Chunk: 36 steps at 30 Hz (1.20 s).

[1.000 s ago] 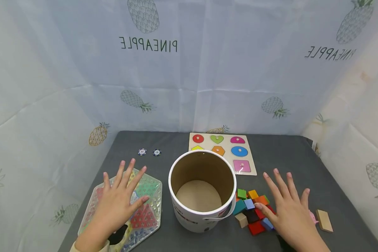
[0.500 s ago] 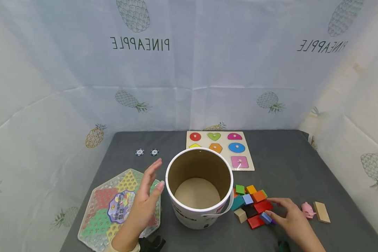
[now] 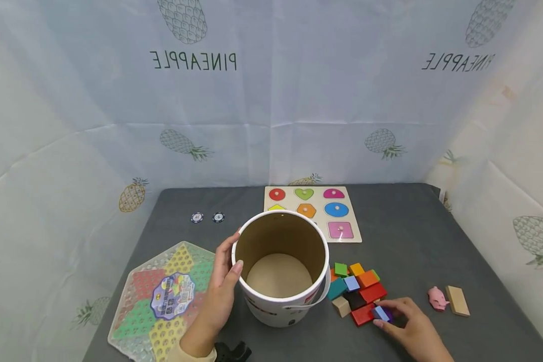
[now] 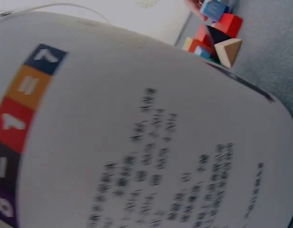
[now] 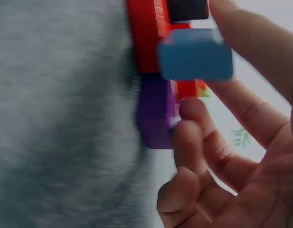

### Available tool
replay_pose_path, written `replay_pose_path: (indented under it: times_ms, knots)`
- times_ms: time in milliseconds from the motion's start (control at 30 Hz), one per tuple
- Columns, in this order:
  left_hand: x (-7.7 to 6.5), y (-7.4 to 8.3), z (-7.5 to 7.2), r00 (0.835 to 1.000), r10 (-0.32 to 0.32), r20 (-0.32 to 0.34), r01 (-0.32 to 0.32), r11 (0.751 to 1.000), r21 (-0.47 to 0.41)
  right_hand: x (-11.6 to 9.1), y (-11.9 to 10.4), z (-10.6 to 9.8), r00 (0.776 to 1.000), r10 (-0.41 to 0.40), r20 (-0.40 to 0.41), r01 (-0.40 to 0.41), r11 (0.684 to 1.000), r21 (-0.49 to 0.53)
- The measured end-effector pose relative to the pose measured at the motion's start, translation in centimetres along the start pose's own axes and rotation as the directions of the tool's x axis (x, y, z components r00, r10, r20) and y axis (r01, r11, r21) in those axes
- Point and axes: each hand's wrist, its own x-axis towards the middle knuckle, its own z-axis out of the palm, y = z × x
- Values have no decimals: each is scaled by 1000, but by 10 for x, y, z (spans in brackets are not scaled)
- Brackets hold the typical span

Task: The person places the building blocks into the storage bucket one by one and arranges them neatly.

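Observation:
A white bucket (image 3: 271,306) with a hollow brown inside stands in the middle of the table. My left hand (image 3: 219,291) lies against its left side, thumb and fingertips at the rim. The left wrist view is filled by the bucket's printed wall (image 4: 137,118). My right hand (image 3: 409,322) pinches a small blue block (image 5: 196,54) between thumb and index finger at the front edge of a block pile. A purple block (image 5: 155,111) sits just below it, close to the other, curled fingers. Red blocks (image 3: 373,292) and a black block (image 3: 355,300) lie beside it.
Left of the bucket lies a hexagonal board-game box (image 3: 138,317). Two poker chips (image 3: 218,217) and a knobbed shape puzzle (image 3: 350,216) are farther back. A pink pig figure (image 3: 437,298) and a wooden plank (image 3: 458,300) lie at the right. A pineapple-print curtain (image 3: 321,100) surrounds the table.
My left hand has moved right from above the game box to the bucket's side. My right hand has come down, uncovering the pig, and now pinches the blue block. The view has shifted slightly.

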Motion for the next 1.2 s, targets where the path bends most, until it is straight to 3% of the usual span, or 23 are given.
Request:
replay_pose_path:
  times_ms: [200,400,567,700,867,967,1000,1100,1200]
  knots:
    - [0,-6,1,1000,-7,4,7,1000,20,1,0,7,999,2,-45,-3,999,-37]
    - [1,-10,-2,999,12,46,-13,1000,20,-4,-14,-2,992,1,-124,0,1000,5]
    - [1,-15,-4,999,16,38,-16,1000,13,-6,-53,-15,963,-91,-252,129,982,136]
    - [2,-17,-3,999,23,36,-23,1000,13,-9,-100,-29,911,-215,-352,317,911,265]
    - [1,-18,-4,999,26,40,-26,1000,2,-10,-161,-44,779,-475,-408,611,719,330]
    - [1,-18,-4,999,27,41,-27,1000,-4,-5,-191,-43,712,-601,-364,702,610,367]
    - [1,-19,-4,999,26,39,-26,1000,-7,-3,-200,-41,696,-632,-340,717,587,376]
    - [1,-19,-4,999,27,35,-27,1000,-8,5,-219,-31,666,-692,-279,740,566,363]
    - [0,-19,-3,999,25,30,-25,1000,1,11,-228,-23,652,-715,-253,755,586,293]
